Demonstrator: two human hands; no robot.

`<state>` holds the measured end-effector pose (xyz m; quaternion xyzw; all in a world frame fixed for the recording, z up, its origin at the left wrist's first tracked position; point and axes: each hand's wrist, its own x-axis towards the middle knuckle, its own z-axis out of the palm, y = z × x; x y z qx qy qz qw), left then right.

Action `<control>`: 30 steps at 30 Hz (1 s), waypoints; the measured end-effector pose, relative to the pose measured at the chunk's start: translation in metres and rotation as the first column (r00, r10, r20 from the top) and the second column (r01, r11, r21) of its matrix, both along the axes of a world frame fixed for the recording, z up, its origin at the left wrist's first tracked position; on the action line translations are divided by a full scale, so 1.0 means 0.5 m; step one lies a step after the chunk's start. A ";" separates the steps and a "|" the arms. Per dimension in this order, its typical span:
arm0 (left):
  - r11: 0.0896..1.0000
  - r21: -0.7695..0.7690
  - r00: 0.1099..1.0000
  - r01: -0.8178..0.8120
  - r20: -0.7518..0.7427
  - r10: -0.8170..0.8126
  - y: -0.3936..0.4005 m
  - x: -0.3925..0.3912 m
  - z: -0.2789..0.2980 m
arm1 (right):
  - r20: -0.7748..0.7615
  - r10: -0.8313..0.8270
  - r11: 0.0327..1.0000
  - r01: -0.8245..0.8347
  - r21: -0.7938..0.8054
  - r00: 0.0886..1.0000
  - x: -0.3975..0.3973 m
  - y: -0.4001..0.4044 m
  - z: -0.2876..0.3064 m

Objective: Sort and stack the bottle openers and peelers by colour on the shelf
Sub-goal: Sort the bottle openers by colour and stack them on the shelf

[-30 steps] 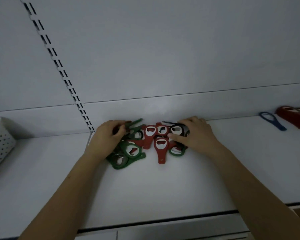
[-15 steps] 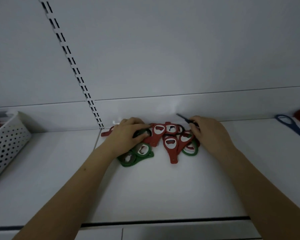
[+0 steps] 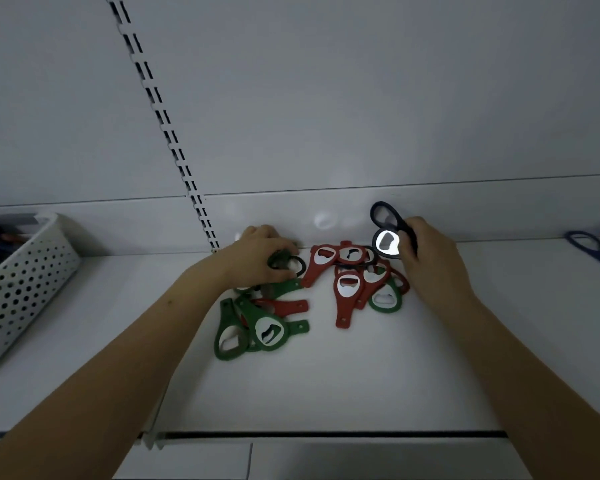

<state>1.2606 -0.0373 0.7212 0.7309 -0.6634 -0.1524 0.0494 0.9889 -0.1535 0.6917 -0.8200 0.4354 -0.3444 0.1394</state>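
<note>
Your right hand (image 3: 426, 258) grips two black plastic bottle openers (image 3: 388, 230), lifted just above the white shelf (image 3: 326, 375) near its back edge; your left hand (image 3: 257, 254) curls round a dark green opener (image 3: 286, 265); red plastic openers (image 3: 347, 289) lie piled between your hands; green plastic openers (image 3: 253, 327) lie nearer the front; a white perforated basket (image 3: 18, 285) sits toward the left end.

1 head-worn wide-angle view, forward and downward, close over the shelf (image 3: 326, 386).
</note>
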 end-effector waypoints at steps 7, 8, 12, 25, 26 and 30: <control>0.986 0.154 0.995 -0.064 0.081 0.052 -0.032 -0.016 0.029 | 0.063 0.081 0.997 -0.081 -0.005 0.995 0.000 -0.001 -0.002; 0.989 0.130 0.993 -0.073 0.101 0.060 -0.034 -0.023 0.029 | 0.073 0.083 0.996 -0.084 0.004 0.994 0.000 0.000 -0.001; 0.997 -0.070 0.988 -0.036 0.145 0.046 -0.033 -0.041 0.014 | 0.135 0.065 0.996 -0.072 0.047 0.989 0.001 0.002 0.001; 0.793 0.247 -0.063 -0.557 -0.965 0.256 -0.031 -0.250 0.017 | 0.555 -0.107 0.939 -0.100 0.329 0.825 0.031 0.042 0.027; 0.810 0.236 -0.060 -0.537 -0.968 0.242 -0.036 -0.259 0.009 | 0.519 -0.098 0.947 -0.080 0.311 0.849 0.033 0.043 0.020; 0.798 0.185 -0.002 -0.573 -0.975 0.224 -0.056 -0.271 -0.010 | 0.359 -0.031 0.979 -0.043 0.198 0.933 0.034 0.045 0.002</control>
